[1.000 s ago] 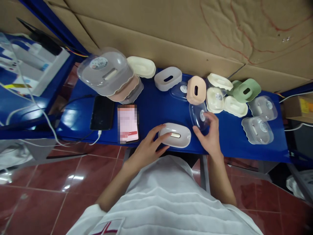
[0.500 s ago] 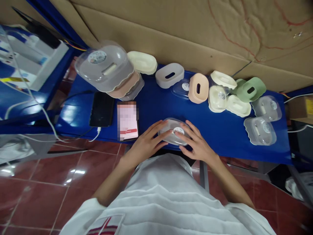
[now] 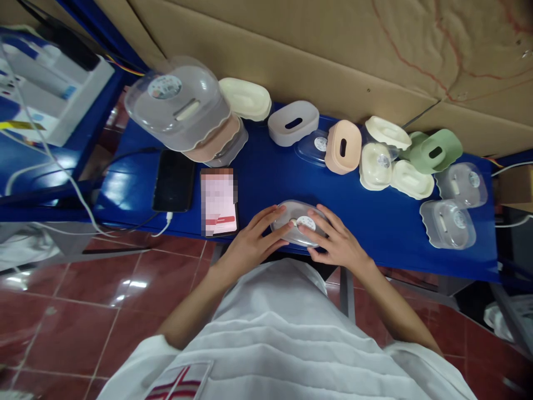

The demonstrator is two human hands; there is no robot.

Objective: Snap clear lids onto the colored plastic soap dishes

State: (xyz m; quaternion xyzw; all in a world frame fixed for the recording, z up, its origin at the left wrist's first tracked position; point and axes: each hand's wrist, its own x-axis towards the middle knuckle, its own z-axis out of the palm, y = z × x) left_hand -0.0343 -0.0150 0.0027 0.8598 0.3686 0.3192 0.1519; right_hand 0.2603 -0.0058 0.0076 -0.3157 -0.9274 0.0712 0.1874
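Note:
A clear oval plastic lid (image 3: 296, 210) with a round white label sits at the table's front edge, right before my body. My left hand (image 3: 253, 240) holds its left end, the fingertips lying on the top near the small pale handle. At the right end my right hand (image 3: 339, 243) grips the lid, with spread fingers over the label and the thumb at the near side. Whether a base lies under the lid I cannot tell. Left of my left hand lies a phone with a lit, blurred screen (image 3: 220, 194).
On the blue table (image 3: 258, 166) stand a stack of large lidded boxes (image 3: 191, 111), a cream tray (image 3: 245, 99), a grey slotted box (image 3: 293, 123), a peach one (image 3: 343, 147), green ones (image 3: 437, 151) and clear lidded boxes (image 3: 447, 223). A dark phone (image 3: 172, 180) is plugged into a white cable.
The camera view has shifted slightly, so the table's things sit a little differently in the picture. Both hands stay on the lid in nearly the same pose.

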